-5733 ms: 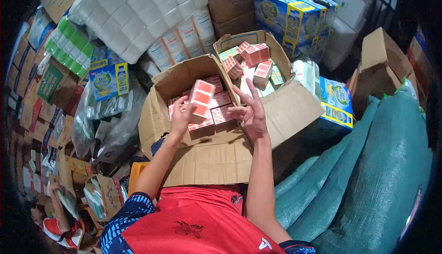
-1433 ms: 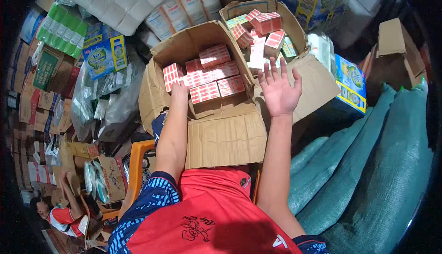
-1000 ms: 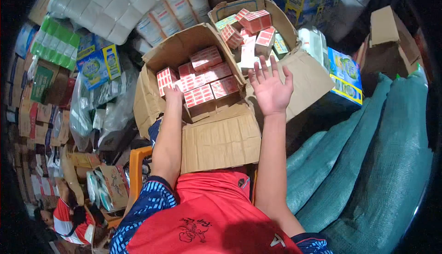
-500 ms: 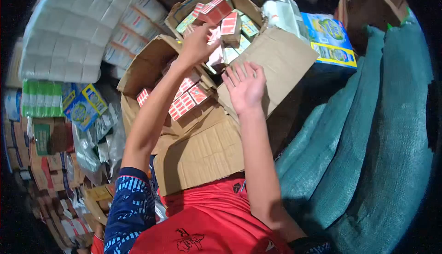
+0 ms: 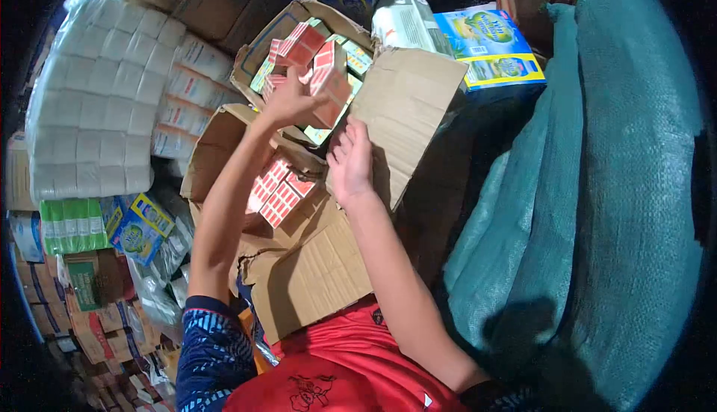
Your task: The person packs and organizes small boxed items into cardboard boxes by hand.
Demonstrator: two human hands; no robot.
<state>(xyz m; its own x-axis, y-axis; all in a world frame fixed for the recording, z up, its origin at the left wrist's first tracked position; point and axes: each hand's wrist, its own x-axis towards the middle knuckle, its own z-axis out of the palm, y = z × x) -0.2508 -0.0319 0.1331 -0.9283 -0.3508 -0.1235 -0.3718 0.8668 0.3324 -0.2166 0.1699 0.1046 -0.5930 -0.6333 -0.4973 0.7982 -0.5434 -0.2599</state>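
My left hand [image 5: 290, 104] is closed on the near side of a red-and-white pack of small boxes [image 5: 333, 89], which tilts at the mouth of the far cardboard box [image 5: 240, 76]. Another red-and-white pack [image 5: 300, 43] lies just beyond it, on top of pale green packs [image 5: 357, 58]. Holding nothing that I can see, my right hand [image 5: 351, 159] is palm up with loosely bent fingers, beside a raised cardboard flap [image 5: 409, 106]. The nearer open carton [image 5: 196, 167] contains more red-and-white packs [image 5: 281, 201], partly hidden by my left forearm.
Tall green woven sacks [image 5: 635, 188] line the right side. A blue-and-yellow package [image 5: 489, 42] and a white wrapped bundle [image 5: 409, 25] stand behind the flap. Plastic-wrapped white packs [image 5: 97, 106] are stacked at left. A cardboard flap [image 5: 314, 277] extends toward my body.
My left hand has drawn back toward me with a red-and-white pack now in its grip. My right hand has lowered, its fingers more bent. The view has shifted.
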